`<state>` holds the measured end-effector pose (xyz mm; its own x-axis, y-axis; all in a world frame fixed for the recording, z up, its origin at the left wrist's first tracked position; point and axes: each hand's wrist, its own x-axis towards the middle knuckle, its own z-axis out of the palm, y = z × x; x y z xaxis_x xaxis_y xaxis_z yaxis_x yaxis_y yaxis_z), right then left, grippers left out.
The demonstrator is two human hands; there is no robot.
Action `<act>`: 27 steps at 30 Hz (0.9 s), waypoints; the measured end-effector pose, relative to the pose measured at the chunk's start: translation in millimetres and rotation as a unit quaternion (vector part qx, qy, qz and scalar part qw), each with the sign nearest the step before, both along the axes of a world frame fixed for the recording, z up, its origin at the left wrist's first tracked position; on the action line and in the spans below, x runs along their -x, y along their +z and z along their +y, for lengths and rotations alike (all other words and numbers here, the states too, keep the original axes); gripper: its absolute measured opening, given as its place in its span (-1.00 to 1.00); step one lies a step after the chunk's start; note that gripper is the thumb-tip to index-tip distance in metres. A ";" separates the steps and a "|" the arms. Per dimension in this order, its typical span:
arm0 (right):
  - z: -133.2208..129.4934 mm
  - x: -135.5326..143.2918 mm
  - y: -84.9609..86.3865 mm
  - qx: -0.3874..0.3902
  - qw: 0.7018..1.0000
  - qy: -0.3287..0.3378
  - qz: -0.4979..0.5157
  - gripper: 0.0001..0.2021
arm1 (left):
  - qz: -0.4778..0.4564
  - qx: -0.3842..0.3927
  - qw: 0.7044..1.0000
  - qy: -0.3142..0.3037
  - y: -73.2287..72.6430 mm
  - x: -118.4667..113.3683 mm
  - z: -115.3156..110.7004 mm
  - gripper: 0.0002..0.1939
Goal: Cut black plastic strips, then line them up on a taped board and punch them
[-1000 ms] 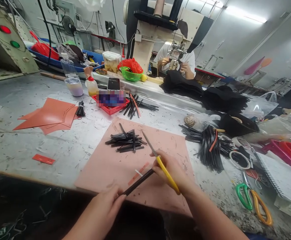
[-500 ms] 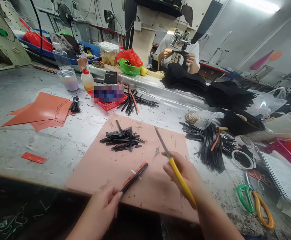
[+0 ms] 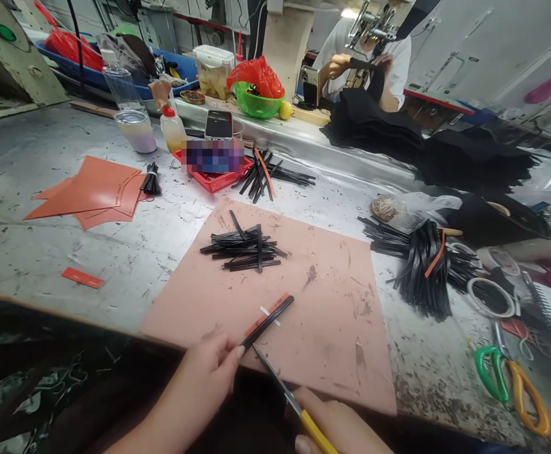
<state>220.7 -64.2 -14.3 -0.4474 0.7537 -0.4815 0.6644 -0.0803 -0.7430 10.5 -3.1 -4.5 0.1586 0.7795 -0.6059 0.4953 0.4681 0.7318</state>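
Note:
My left hand [image 3: 216, 366] pinches the lower end of a black strip [image 3: 275, 318] over the front part of the pink mat [image 3: 323, 315]. Beside this strip lies an orange-red strip [image 3: 251, 328] with dark marks, and a short white band crosses under both. My right hand [image 3: 336, 419], partly cut off by the lower edge, is closed round yellow-handled scissors [image 3: 275, 377], seen nearly edge-on. Their tip points up-left, close to my left fingertips and the black strip. Farther back on the mat rests a loose pile of black strips [image 3: 242, 246].
At right lie a large black strip bundle [image 3: 429, 271], white tape rolls [image 3: 490, 297] and green-and-orange-handled scissors [image 3: 512, 384]. Orange sheets [image 3: 96, 189] are at left, a red basket [image 3: 214, 180] behind the mat. Across the table, a person [image 3: 339, 66] handles black material at a sewing machine.
My right hand has brought the scissors down and toward my left hand, so the tip is now near the held strip. My left hand keeps its pinch. The whole view has shifted slightly.

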 end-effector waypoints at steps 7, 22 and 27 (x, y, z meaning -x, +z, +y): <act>0.4 6.9 -2.7 -0.015 0.999 -0.004 0.032 -0.58 | -0.012 -0.009 1.000 0.006 2.0 -1.0 1.0 -0.68; 1.0 12.1 5.1 -0.025 0.999 -0.017 0.041 -0.58 | -0.021 -0.036 0.999 0.010 -6.2 3.9 4.8 -0.70; -4.2 7.4 -8.5 -0.024 1.000 -0.012 0.011 -0.55 | -0.013 -0.042 0.999 -0.001 -7.7 3.0 3.1 -0.73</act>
<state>213.2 -68.4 -22.9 -0.4399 0.7862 -0.4340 0.6458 -0.0588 -0.7612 7.5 0.0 -12.2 0.1748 0.8269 -0.5345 0.4773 0.4036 0.7806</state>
